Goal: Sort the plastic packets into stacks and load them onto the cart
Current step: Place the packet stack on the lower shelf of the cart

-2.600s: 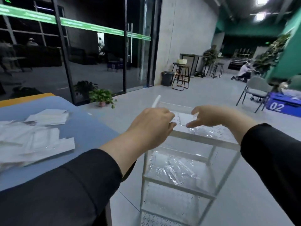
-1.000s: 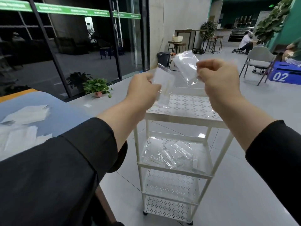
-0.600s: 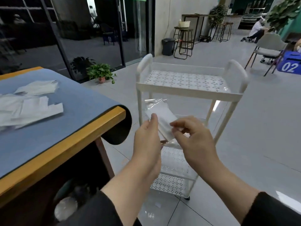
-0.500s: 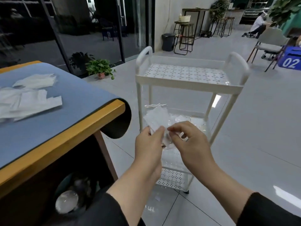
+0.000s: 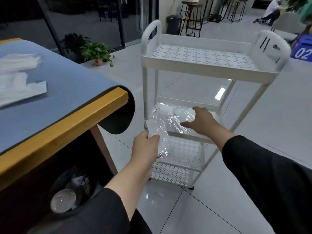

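Packets not yet loaded lie in a loose white spread on the blue-topped table, well off to the left of both hands. Nearer in, the left hand pinches one clear packet between thumb and curled fingers, holding it upright just in front of the cart's middle shelf. Half a second ago both hands were together on this packet, working at it above the shelf; they have now parted, and the right hand has gone forward onto the shelf, fingers spread and fairly straight, lying flat over the clear packets heaped there. It seems to press or steady them rather than grip; whether a finger has hooked one I cannot tell.

To the right of and above that hand, the white cart shows a bare perforated top shelf, and the bottom shelf below the wrists looks bare too. My reading is that the middle shelf is the drop point, the right hand squaring the heap while the left brings its packet in to join it.
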### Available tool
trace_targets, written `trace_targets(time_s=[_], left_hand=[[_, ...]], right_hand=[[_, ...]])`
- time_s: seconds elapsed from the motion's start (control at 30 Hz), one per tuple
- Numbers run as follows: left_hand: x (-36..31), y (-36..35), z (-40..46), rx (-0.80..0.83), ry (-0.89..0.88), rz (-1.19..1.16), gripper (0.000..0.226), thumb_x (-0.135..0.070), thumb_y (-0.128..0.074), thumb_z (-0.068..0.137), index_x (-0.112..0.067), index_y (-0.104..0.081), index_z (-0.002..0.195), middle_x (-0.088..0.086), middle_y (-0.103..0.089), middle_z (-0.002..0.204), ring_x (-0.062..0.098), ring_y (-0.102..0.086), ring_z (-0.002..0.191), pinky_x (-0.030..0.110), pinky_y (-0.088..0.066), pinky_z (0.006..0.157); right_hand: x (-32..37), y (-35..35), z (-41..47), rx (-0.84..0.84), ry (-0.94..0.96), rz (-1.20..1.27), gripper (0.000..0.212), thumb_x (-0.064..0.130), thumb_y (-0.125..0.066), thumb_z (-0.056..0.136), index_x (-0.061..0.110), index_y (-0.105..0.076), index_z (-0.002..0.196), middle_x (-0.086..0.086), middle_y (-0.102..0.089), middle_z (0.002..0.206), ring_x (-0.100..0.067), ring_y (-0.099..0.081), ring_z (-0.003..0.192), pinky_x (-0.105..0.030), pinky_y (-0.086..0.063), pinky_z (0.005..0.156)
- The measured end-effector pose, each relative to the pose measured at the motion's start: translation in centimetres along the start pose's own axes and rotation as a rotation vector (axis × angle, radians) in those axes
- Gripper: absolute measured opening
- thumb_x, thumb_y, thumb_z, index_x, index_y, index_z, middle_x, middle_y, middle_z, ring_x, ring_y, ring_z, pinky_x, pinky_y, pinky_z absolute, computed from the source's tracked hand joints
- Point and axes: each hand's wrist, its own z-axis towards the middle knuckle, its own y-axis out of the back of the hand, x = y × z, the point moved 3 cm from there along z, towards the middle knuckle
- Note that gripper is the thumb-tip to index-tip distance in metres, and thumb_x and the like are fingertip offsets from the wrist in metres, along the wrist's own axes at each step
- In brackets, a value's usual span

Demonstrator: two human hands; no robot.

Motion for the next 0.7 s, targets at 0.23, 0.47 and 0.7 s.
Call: trace_targets(time_s=[0.23, 0.47, 0.7], left_hand=[[0.0, -0.6, 3.8, 0.046, -0.066, 0.059, 0.034, -0.001, -0.051, 0.096, -0.013, -0.034, 0.070, 0.001, -0.029, 0.069, 0.013, -0.026, 0.056, 0.010, -0.029, 0.037], [0.5, -1.7, 5.9, 0.082, -0.042, 0.081, 0.029, 0.000, -0.050, 0.095, -0.012, -0.039, 0.071, -0.005, -0.035, 0.059, 0.007, -0.028, 0.044, 0.010, -0.033, 0.038], [0.8, -2.7, 7.2, 0.077, -0.045, 0.111, 0.012, -0.007, -0.052, 0.094, 0.001, -0.049, 0.085, 0.006, -0.036, 0.078, 0.017, -0.034, 0.064, 0.021, -0.043, 0.049]], right_hand=[[-1.3, -4.5, 5.5, 0.204, -0.124, -0.216, 0.150, 0.097, -0.062, 0.043, 0.028, 0.002, 0.159, -0.009, -0.006, 0.167, -0.039, -0.011, 0.152, -0.064, -0.020, 0.116], [-1.3, -5.9, 5.8, 0.079, -0.159, -0.225, 0.109, 0.077, -0.065, 0.073, 0.025, -0.016, 0.155, -0.010, -0.034, 0.153, -0.036, -0.032, 0.141, -0.057, -0.033, 0.108], [-1.3, -5.6, 5.9, -0.052, -0.135, -0.331, 0.060, 0.056, -0.056, 0.090, 0.017, -0.042, 0.133, -0.009, -0.048, 0.127, -0.032, -0.043, 0.121, -0.047, -0.038, 0.094]])
